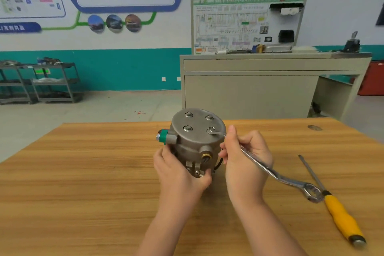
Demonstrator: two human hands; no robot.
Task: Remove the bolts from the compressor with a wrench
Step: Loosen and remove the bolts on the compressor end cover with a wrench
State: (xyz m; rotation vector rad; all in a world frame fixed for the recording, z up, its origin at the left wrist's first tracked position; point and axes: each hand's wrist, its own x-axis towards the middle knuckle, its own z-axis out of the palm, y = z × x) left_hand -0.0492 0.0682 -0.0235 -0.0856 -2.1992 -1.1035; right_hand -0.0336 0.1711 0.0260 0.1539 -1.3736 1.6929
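Note:
A grey metal compressor point(193, 143) stands upright on the wooden table point(83, 172), its round end plate facing up. Several bolts sit in the plate; three show bare, such as the far one point(188, 114). A silver combination wrench point(268, 169) has its small end on the near-right bolt point(211, 130). My right hand point(246, 164) grips the wrench shaft close to the compressor. The wrench's ring end sticks out to the lower right. My left hand point(180, 170) holds the compressor body from the near left side. A green-capped port point(163, 136) juts out to the left.
A screwdriver with a yellow handle point(340, 217) lies on the table at the right, under the wrench's ring end. Beyond the table stand a beige training bench point(270, 81) with a wiring board and grey shelving carts point(41, 83) at the left wall.

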